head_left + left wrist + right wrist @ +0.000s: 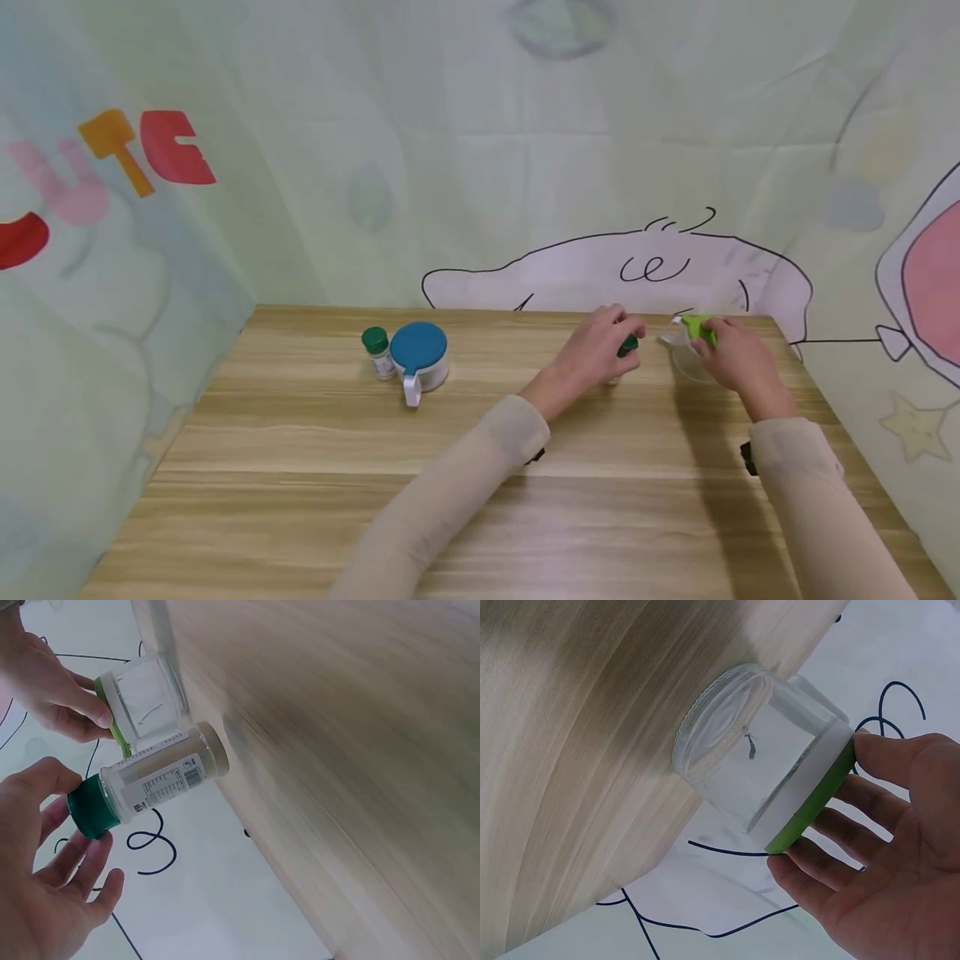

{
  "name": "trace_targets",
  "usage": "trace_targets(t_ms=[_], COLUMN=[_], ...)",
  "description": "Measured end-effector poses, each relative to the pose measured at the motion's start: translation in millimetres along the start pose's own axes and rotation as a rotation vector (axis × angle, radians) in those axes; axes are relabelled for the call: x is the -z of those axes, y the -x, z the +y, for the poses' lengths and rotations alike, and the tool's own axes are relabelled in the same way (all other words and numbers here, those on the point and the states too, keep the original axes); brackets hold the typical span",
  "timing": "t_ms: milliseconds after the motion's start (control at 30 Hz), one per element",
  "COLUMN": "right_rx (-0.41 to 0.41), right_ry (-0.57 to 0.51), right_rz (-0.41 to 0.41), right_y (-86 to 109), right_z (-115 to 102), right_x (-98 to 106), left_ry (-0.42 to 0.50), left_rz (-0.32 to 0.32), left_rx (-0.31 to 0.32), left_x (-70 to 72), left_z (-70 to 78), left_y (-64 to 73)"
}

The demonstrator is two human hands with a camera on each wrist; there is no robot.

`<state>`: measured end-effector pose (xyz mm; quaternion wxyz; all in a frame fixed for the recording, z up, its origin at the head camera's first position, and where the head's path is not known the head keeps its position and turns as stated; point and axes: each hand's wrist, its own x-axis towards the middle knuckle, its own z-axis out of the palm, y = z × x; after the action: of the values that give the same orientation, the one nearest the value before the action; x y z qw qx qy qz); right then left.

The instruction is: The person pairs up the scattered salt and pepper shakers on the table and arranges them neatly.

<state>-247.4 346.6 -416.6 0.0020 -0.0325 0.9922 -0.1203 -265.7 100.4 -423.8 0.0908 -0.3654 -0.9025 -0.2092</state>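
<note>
At the back right of the table, my left hand (pixel 592 350) pinches the dark green cap (pixel 94 806) of a spice bottle (pixel 165 776). The bottle has a clear body, a white label with a barcode and a beige powder inside; its base is close to the tabletop. To the right of it, my right hand (pixel 738 358) grips the rim of a bright green lid (pixel 814 806) on a clear glass jar (pixel 735 742), thumb on one side and fingers on the other. The jar has a white collar and a handle and looks empty.
On the left of the wooden table (pixel 337 508) stand a second green-capped bottle (pixel 380 358) and, beside it, a white container with a blue lid (pixel 418 346), its handle towards me. A printed curtain (pixel 465 167) hangs behind the table's back edge.
</note>
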Motion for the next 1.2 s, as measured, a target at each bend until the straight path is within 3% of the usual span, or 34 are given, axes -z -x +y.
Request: trace_targets(t_ms=[333, 800, 1200], right_rx=[0.002, -0.009, -0.007], right_ry=[0.019, 0.018, 0.015], right_rz=[-0.006, -0.027, -0.02], right_y=[1.2, 3.2, 3.4], right_z=[-1, -5, -5], right_x=[2, 4, 3], left_ry=[-0.074, -0.037, -0.012], left_rz=[-0.018, -0.025, -0.012], left_rx=[0.002, 0.073, 0.097], left_x=[11.9, 21.7, 28.8], left_z=[-10.2, -26.9, -46.8], left_y=[20.3, 43.7, 60.2])
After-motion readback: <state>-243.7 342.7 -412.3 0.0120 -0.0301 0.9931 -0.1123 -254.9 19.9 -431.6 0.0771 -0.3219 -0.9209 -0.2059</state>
